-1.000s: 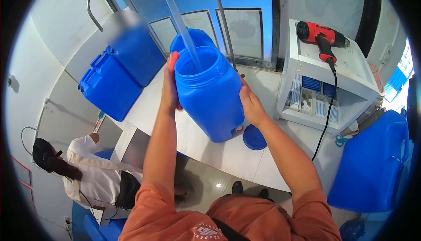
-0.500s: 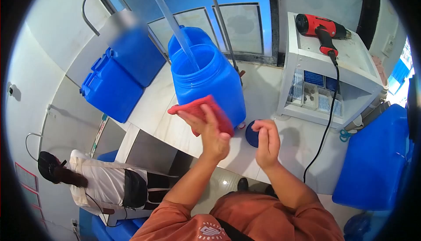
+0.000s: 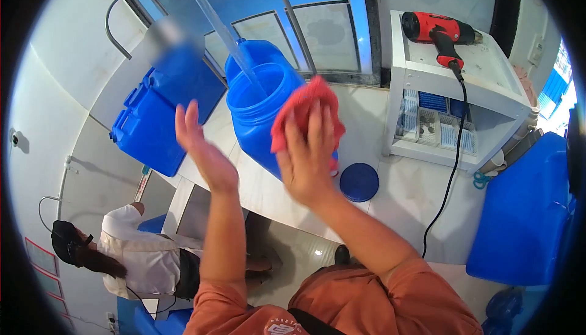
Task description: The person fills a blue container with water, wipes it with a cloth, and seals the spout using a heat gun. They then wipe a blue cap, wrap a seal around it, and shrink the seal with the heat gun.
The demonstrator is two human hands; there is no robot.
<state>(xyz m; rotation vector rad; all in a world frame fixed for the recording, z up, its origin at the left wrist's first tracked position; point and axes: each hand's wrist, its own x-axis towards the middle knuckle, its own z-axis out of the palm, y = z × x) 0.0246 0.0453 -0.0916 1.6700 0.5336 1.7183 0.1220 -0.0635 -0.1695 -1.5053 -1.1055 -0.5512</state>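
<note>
My right hand (image 3: 305, 167) presses a red cloth (image 3: 318, 94) against the right side of a blue plastic jug (image 3: 251, 129), its fingers laid over the cloth. The jug is uncapped, its wide round mouth facing up, with a clear tube (image 3: 223, 24) reaching down into it. To the left of the jug my left hand (image 3: 210, 161) is raised in the air, fingers stretched out and nothing in it. A round dark blue lid (image 3: 359, 182) lies on the white counter (image 3: 381, 213), right of the jug.
More blue jugs (image 3: 149, 127) stand at the left. A red and black heat gun (image 3: 441, 33) rests on a white shelf unit (image 3: 488, 85), its black cord (image 3: 455, 170) hanging over the counter. Blue containers (image 3: 519, 219) are at the right. Another person (image 3: 143, 243) is at lower left.
The red cloth has passed from my left hand to my right and now touches the jug's right side. My left hand has moved left, away from the jug. The lid is more exposed.
</note>
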